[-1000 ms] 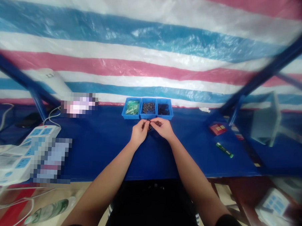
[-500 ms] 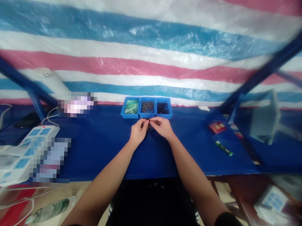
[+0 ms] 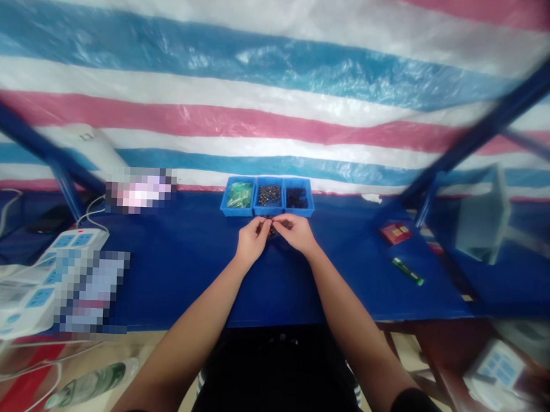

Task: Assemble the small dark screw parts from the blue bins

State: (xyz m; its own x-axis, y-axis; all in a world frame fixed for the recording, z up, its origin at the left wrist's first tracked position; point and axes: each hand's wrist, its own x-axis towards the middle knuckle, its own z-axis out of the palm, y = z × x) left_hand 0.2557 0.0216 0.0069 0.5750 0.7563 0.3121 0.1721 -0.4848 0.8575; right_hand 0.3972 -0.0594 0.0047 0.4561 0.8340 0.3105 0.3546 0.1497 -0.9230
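My left hand (image 3: 252, 236) and my right hand (image 3: 296, 231) meet fingertip to fingertip just in front of three blue bins. Both are closed in a pinch around small dark pieces, too small to name. More small brownish pieces (image 3: 272, 231) show between and below the fingers. The left bin (image 3: 236, 213) contains green-and-clear plastic packets (image 3: 239, 195). In the middle bin (image 3: 266, 213) lie many small brass-and-black parts (image 3: 270, 195). Black pieces (image 3: 297, 198) fill part of the right bin (image 3: 309, 209).
A white power strip (image 3: 39, 287) with cables lies on the left of the blue table (image 3: 176, 274). On the right are a red box (image 3: 396, 233) and a green tube-like packet (image 3: 407, 271). A plastic bottle (image 3: 91, 383) lies below, left. Blue frame bars (image 3: 483, 127) slant at both sides.
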